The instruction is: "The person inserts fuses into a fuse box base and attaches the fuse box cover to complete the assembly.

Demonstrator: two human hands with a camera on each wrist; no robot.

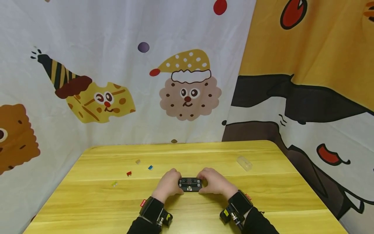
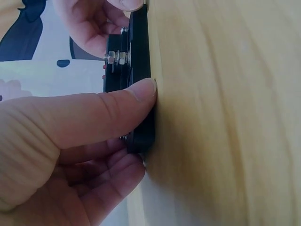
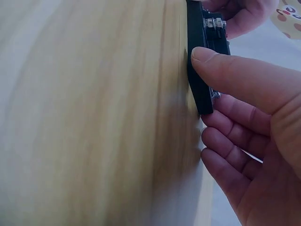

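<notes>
A black terminal block [image 1: 190, 184] with shiny metal bolts and nuts lies on the wooden table between my two hands. My left hand [image 1: 169, 183] grips its left end. In the left wrist view the thumb of that hand [image 2: 89, 117] presses the near edge of the block [image 2: 140, 52], fingers curled behind. At the right end, my right hand [image 1: 215, 183] holds the block between thumb and fingers. The right wrist view shows this right thumb [image 3: 249, 77] against the side of the block's base [image 3: 197, 84], close over the tabletop.
On the table to the left lie a small red piece [image 1: 129, 174], a blue piece [image 1: 150, 167], a yellow-green piece [image 1: 115, 184] and a pale translucent piece [image 1: 138, 161]. A clear plastic cover [image 1: 244, 163] lies back right. Printed cloth [image 1: 117, 26] hangs behind the table.
</notes>
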